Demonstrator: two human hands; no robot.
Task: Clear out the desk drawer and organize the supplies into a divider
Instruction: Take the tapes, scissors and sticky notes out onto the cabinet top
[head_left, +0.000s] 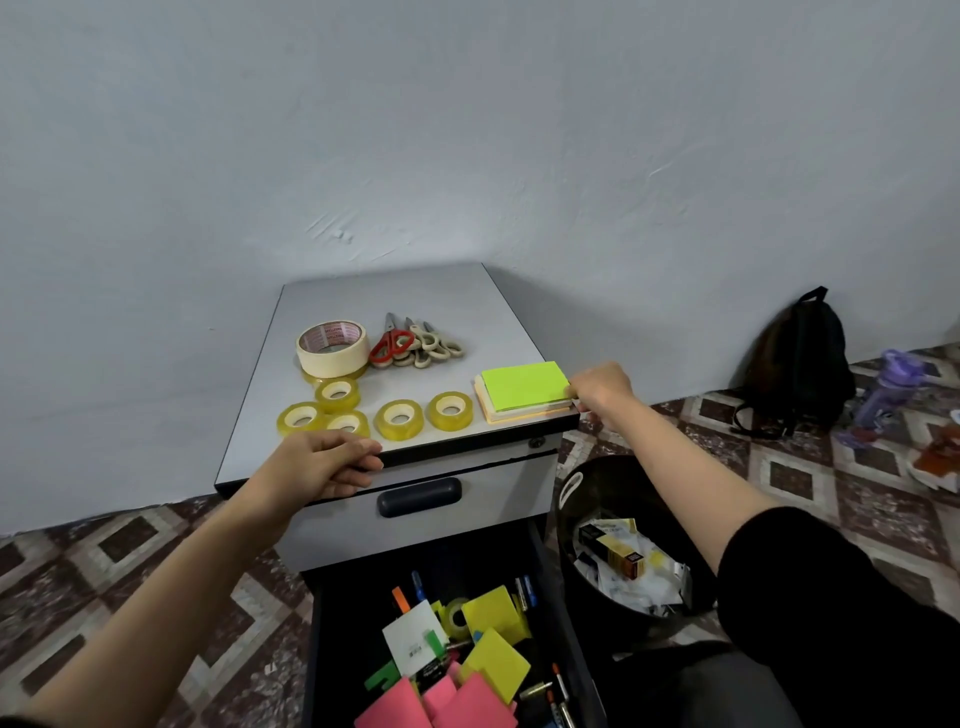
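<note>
A grey drawer cabinet stands against the wall. On its top lie a big masking tape roll, several scissors, several small clear tape rolls and a stack of sticky notes with a green pad on top. My right hand touches the stack's right edge with curled fingers. My left hand grips the front edge of the cabinet top. Below, an open drawer holds pink and yellow note pads, pens, markers, batteries and a tape roll.
A black bin with paper and packaging waste stands right of the open drawer. A black backpack leans on the wall at the right, with a purple bottle beside it. The closed upper drawer has a dark handle. The floor is patterned tile.
</note>
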